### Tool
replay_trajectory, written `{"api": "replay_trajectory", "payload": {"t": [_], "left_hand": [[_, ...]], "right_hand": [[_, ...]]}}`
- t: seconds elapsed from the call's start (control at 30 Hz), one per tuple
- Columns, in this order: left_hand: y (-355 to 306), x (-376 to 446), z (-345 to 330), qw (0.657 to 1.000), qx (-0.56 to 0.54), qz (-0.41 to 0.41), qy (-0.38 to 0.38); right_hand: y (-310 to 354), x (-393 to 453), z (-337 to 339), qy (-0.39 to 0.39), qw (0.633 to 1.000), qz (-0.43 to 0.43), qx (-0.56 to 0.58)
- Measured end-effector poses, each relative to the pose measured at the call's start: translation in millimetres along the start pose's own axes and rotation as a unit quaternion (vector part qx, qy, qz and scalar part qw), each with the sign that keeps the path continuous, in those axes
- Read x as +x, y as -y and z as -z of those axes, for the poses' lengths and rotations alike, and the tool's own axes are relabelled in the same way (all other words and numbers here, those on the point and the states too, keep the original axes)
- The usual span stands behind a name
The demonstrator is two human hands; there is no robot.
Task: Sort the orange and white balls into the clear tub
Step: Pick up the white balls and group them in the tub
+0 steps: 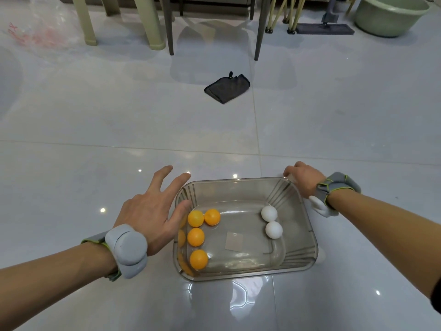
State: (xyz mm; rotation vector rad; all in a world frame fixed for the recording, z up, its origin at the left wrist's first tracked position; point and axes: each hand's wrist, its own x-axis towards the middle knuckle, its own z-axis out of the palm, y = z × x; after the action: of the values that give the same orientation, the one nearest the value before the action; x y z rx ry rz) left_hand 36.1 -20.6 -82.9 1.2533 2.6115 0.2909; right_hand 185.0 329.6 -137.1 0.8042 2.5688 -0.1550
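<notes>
The left hand (152, 211) is hovering palm-down, fingers spread wide and empty, at the clear tub's (307, 225) left edge. The right hand (303, 179) is resting curled at its far right corner, grip unclear. Four orange balls (196, 237) are lying along its left wall, two white balls (272, 222) near its right.

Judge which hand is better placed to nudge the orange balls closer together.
Left. The left hand is open beside the orange balls along the tub's left wall; the right hand is at the far right corner.

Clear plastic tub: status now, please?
Left hand open, empty. Right hand at far corner of clear plastic tub. Four orange balls, two white balls inside. Nothing blocking.
</notes>
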Motion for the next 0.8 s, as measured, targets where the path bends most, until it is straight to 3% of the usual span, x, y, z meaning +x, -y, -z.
{"api": "replay_trajectory", "payload": {"t": [0.07, 0.17, 0.23, 0.27, 0.33, 0.43, 0.57, 0.8], "left_hand": [[0, -1, 0, 1.000, -0.001, 0.000, -0.002], [-3, 0, 2, 1.000, -0.005, -0.004, -0.007], [-5, 1, 5, 1.000, -0.006, -0.006, -0.012], [-6, 2, 6, 1.000, -0.003, -0.008, -0.014], [-9, 2, 9, 1.000, 0.007, -0.006, -0.017], [-10, 1, 15, 1.000, 0.011, -0.001, -0.021], [-11, -1, 22, 1.000, 0.009, -0.001, -0.025], [-5, -9, 28, 0.999, 0.003, 0.002, -0.036]], "right_hand": [[-2, -4, 21, -0.066, 0.997, -0.011, 0.028], [-2, -27, 87, -0.247, 0.966, -0.005, 0.082], [10, -57, 133, -0.345, 0.933, 0.050, 0.094], [21, -75, 150, -0.343, 0.927, 0.095, 0.117], [53, -111, 161, -0.244, 0.939, 0.203, 0.132], [99, -128, 118, -0.057, 0.950, 0.306, -0.008], [131, -117, 44, 0.103, 0.932, 0.300, -0.173], [138, -92, 3, 0.113, 0.890, 0.336, -0.287]]}}
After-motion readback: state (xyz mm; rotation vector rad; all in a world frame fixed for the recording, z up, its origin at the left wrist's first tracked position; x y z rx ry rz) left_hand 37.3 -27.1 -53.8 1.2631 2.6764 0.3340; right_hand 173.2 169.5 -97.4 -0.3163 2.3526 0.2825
